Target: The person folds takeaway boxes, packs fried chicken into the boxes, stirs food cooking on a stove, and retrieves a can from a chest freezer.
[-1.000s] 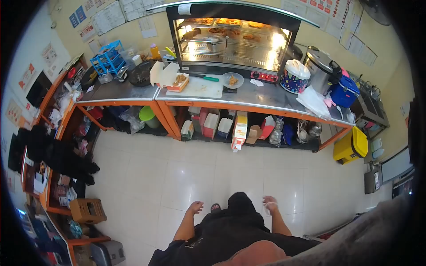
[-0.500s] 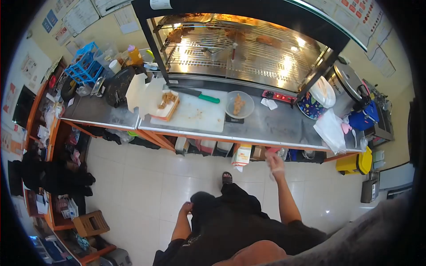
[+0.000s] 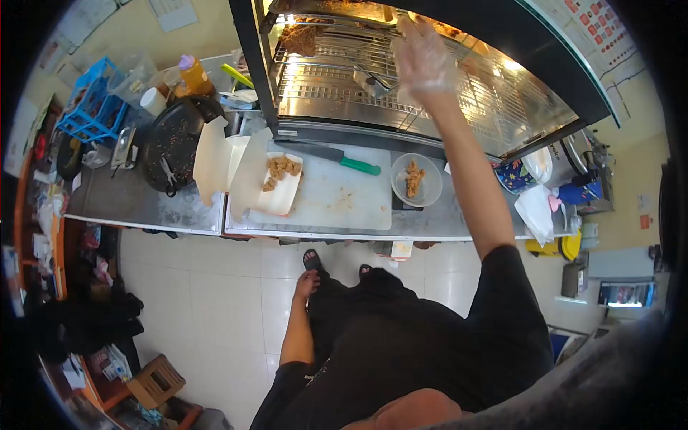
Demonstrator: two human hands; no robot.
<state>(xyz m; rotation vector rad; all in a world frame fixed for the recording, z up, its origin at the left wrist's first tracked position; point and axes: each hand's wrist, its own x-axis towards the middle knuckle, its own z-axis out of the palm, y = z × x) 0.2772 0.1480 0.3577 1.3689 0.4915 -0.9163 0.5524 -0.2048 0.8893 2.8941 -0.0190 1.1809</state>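
Note:
My right hand (image 3: 424,61), in a clear plastic glove, is raised at the front of the lit display cabinet (image 3: 337,122), near its upper shelf; its fingertips are blurred, and whether they hold anything cannot be made out. My left hand (image 3: 307,283) hangs low beside my leg, its fingers curled. On the counter, an open box (image 3: 285,195) holds pieces of fried food. A green-handled knife (image 3: 360,166) lies across the white cutting board (image 3: 344,211), which has crumbs on it. Right of the board, a clear bowl (image 3: 428,188) with food pieces sits on a dark scale.
A black pan (image 3: 161,147) with scissors lies left of the box. Behind it are a blue rack (image 3: 93,107) and a yellow bottle (image 3: 195,77). A plastic bag (image 3: 534,213) and flowered pot (image 3: 512,178) stand at the right. A crate (image 3: 156,380) sits on the floor, lower left.
The counter and cabinet are closer in view. My right hand has risen from low beside my body to the cabinet. My left hand remains low.

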